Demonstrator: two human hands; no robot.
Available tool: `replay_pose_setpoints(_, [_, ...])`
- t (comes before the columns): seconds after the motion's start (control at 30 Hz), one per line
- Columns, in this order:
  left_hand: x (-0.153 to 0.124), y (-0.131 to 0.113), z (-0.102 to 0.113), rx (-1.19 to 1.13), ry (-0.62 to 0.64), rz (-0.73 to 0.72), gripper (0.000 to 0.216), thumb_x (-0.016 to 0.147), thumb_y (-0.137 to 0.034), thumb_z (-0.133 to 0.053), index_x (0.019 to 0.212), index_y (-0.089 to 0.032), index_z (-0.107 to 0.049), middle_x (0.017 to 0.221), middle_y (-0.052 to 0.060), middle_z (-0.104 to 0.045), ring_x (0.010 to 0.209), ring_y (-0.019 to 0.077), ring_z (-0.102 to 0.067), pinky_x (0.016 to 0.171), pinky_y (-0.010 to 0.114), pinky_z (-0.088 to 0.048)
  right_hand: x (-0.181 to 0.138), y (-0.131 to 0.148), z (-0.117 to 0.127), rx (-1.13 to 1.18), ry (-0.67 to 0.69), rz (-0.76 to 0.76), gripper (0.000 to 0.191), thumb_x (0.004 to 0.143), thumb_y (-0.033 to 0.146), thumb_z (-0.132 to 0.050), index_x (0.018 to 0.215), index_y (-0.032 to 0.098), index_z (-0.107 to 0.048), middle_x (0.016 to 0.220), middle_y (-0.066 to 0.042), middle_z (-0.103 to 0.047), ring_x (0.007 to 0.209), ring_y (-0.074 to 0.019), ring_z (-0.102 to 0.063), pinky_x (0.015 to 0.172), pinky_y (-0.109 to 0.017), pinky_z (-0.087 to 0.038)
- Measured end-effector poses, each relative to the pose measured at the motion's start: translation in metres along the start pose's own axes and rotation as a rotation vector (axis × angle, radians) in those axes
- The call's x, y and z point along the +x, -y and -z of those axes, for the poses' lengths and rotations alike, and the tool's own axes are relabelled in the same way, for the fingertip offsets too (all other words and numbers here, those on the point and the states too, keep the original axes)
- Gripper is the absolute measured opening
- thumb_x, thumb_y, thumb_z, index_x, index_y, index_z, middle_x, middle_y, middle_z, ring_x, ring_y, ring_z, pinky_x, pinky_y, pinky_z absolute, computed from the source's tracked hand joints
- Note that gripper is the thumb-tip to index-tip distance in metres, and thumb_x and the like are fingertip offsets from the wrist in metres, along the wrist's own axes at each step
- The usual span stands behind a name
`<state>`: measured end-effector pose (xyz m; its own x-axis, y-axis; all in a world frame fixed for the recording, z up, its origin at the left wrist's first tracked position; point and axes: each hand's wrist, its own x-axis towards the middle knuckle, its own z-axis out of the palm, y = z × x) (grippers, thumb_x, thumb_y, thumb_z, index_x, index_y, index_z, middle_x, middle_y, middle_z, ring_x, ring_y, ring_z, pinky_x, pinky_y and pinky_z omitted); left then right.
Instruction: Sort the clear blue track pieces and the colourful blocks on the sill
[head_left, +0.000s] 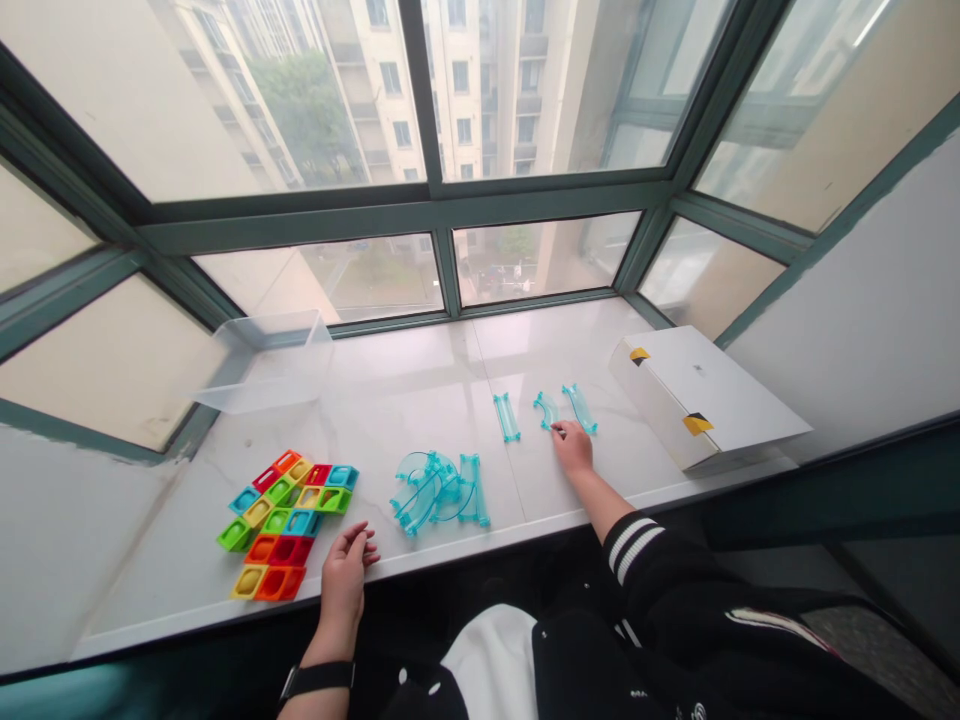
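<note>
My right hand point(574, 450) is closed, its fingertips at the lower end of a curved, clear turquoise track piece point(547, 405). On either side lie a straight track piece point(507, 417) and a slightly bent track piece point(580, 408), both apart from the hand. A jumbled pile of turquoise track pieces point(442, 492) lies near the middle of the front edge. Just left of that pile, my left hand point(347, 560) is by the counter edge with fingers loosely curled and apart, holding nothing. Colourful square blocks point(281, 520) in red, orange, yellow, green and blue sit beside it.
A clear plastic bin point(266, 375) stands at the back left of the white counter point(405, 390). At the right is a white box point(705, 390) with yellow-and-black tabs. Green-framed windows point(450, 215) enclose the back and sides.
</note>
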<state>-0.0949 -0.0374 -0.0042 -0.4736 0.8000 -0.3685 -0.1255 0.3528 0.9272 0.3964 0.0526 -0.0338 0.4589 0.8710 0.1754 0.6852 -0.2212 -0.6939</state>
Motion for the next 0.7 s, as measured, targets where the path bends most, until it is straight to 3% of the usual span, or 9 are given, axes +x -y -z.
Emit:
replay_pose_setpoints(0.4, [0.002, 0.001, 0.001, 0.009, 0.017, 0.004, 0.045, 0.063, -0.036, -0.077, 0.102, -0.015, -0.072, 0.092, 0.007, -0.071, 0.067, 0.0142, -0.062, 0.055, 0.026, -0.054, -0.001, 0.007, -0.001, -0.015, 0.019, 0.002, 0.023, 0.088, 0.026, -0.056, 0.098, 0.023, -0.077, 0.106, -0.008, -0.074, 0.090, -0.0231, -0.066, 0.083, -0.035, -0.052])
replay_pose_setpoints(0.7, [-0.004, -0.007, -0.001, 0.010, 0.041, 0.026, 0.045, 0.065, -0.036, -0.077, 0.104, -0.015, -0.071, 0.095, 0.007, -0.071, 0.070, 0.0142, -0.062, 0.056, 0.025, -0.054, -0.020, -0.002, 0.017, 0.100, 0.007, -0.017, 0.044, 0.086, 0.032, -0.061, 0.129, 0.022, -0.066, 0.110, -0.007, -0.071, 0.067, -0.0162, -0.062, 0.083, -0.037, -0.055])
